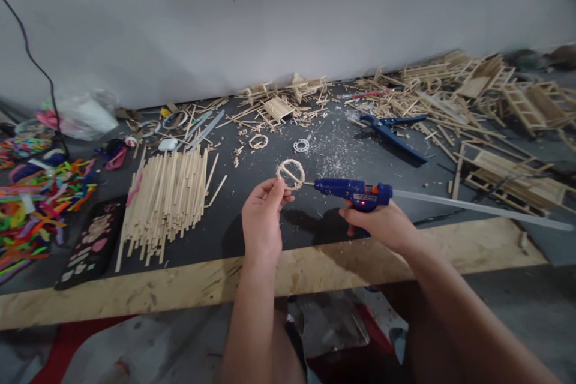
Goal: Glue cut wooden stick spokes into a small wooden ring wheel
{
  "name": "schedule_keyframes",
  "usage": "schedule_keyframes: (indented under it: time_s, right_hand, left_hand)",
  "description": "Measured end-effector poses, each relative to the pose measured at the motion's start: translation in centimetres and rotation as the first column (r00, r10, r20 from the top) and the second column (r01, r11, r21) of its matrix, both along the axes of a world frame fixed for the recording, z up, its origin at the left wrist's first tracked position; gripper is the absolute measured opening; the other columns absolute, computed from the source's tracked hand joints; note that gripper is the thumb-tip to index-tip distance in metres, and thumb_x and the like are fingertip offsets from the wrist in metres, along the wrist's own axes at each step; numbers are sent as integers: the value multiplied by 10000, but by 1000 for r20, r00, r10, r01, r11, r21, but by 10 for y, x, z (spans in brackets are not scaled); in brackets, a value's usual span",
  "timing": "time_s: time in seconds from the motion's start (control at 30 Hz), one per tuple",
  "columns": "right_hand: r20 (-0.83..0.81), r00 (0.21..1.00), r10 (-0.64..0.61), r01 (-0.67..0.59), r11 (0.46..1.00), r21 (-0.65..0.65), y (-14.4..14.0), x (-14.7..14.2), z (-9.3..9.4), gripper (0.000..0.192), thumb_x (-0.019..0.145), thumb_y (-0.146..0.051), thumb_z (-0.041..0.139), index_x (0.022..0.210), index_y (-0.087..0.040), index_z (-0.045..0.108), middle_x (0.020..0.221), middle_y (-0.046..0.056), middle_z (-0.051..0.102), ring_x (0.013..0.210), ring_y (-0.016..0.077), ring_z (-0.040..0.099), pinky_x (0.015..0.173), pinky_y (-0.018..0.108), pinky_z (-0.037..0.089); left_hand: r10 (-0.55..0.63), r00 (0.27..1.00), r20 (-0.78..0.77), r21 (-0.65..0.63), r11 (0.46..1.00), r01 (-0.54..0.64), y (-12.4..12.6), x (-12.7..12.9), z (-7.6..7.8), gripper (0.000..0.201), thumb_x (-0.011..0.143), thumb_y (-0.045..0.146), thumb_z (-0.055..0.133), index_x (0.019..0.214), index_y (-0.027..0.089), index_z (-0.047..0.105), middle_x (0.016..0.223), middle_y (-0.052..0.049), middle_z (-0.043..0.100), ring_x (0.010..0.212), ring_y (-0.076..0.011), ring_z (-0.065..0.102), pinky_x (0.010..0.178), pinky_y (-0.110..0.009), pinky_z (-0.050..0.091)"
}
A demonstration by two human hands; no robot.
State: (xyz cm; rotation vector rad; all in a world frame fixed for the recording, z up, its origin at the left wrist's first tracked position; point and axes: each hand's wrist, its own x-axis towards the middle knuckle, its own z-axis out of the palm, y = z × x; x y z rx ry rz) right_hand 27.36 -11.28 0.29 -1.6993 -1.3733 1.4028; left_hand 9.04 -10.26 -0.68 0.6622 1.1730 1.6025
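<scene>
My left hand [261, 216] pinches a small round wooden wheel [290, 173] made of stick pieces, holding it up above the dark table [252, 234]. My right hand [382, 225] grips a blue hot glue gun [355, 194] whose nozzle points left and touches the wheel's right edge. A long clear glue stick [481, 209] juts out of the gun's back toward the right.
A pile of thin wooden sticks [164, 201] lies left of my hands. Coloured pipe cleaners [31, 207] and a phone case [92, 243] sit far left. Blue cutters [393, 132], stick scraps and small wooden ladder-like frames [508, 180] crowd the back and right.
</scene>
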Motion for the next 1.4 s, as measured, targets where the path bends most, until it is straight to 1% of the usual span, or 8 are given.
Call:
schedule_keyframes:
  time_s: [0.17,0.23,0.4,0.67,0.87,1.1,1.23,1.4]
  right_hand:
    - [-75,997,-13,14,1000,24,2,6,-7,161,668,-305,647,724,-190,550,530,-38,586,511,150,606,572,274,451]
    - [-164,983,-77,87,994,58,4,9,-10,187,642,-303,676,704,-190,542,521,-52,563,475,140,592,555,272,453]
    - [-395,883,-254,302,951,65,10,14,-15,240,579,-272,734,677,-176,537,549,-62,536,402,109,553,473,248,439]
    - [-532,789,-307,385,922,39,14,22,-14,220,597,-239,742,682,-172,550,514,-69,469,428,102,501,466,282,492]
    - [-463,836,-296,365,929,64,11,25,-17,234,602,-284,739,699,-186,549,519,-66,502,439,126,546,508,288,464]
    - [-160,957,-244,264,956,125,4,13,-9,220,620,-370,692,692,-188,593,507,-29,589,496,152,580,574,282,431]
    - [54,981,-184,180,981,77,2,9,-2,258,644,-442,649,687,-190,618,503,-9,610,561,181,608,579,286,418]
    - [70,990,-119,115,992,55,3,10,4,257,668,-450,622,724,-199,609,536,-8,630,614,187,619,603,283,425]
  left_hand:
    - [11,1000,-5,8,1000,-11,1,-2,-1,179,682,242,700,796,132,616,660,2,607,612,-86,572,606,-214,490]
    - [27,1000,-9,13,1000,-27,1,-3,-1,209,672,229,706,830,159,589,641,11,614,603,-98,581,595,-226,495]
    - [-52,992,-116,-15,999,50,0,-3,-3,178,665,246,703,803,158,633,643,10,611,571,-98,574,576,-232,492]
    - [-97,972,-215,-89,993,80,0,3,-3,214,727,294,635,880,153,683,698,-18,633,642,-113,587,631,-255,506]
    - [-52,965,-258,-102,994,26,1,4,0,261,665,269,701,889,141,663,694,-17,629,584,-95,564,573,-221,462]
    - [-26,970,-242,-65,998,10,3,6,-5,243,663,350,708,793,147,675,563,29,518,506,-61,421,491,-202,328]
    - [-69,981,-183,-75,996,56,2,11,-6,229,660,338,714,780,148,671,589,22,533,527,-65,439,519,-206,334]
    - [-135,982,-135,-88,988,124,0,16,-5,219,673,321,707,782,137,661,598,18,534,528,-64,447,526,-207,338]
